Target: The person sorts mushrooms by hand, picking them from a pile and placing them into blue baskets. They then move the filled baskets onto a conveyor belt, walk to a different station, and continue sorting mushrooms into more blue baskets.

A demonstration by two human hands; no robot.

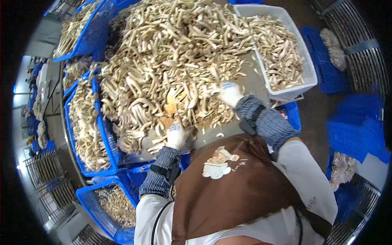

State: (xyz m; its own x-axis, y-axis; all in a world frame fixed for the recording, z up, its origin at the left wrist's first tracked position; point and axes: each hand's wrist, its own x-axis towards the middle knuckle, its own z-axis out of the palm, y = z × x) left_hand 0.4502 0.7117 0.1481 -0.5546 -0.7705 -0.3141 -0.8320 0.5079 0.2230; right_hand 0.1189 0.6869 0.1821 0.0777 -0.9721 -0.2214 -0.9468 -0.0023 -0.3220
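Note:
A large heap of pale, finger-like mushrooms (179,36) covers the metal table (208,136). My left hand (176,135), in a white glove with blue print, is at the near edge of the heap, its fingertips among the pieces beside a tan, flat piece (170,105). Whatever it holds is too small to make out. My right hand (230,94), gloved the same way, reaches in from the right over the heap. Its fingers point left and touch mushroom pieces; their exact grip is unclear.
A white basket (308,65) of mushrooms stands at the right. Blue baskets (107,134) filled with mushrooms line the left side, and another blue basket (87,204) with small pieces sits lower left. Blue crates (355,126) and metal racks are at the far right.

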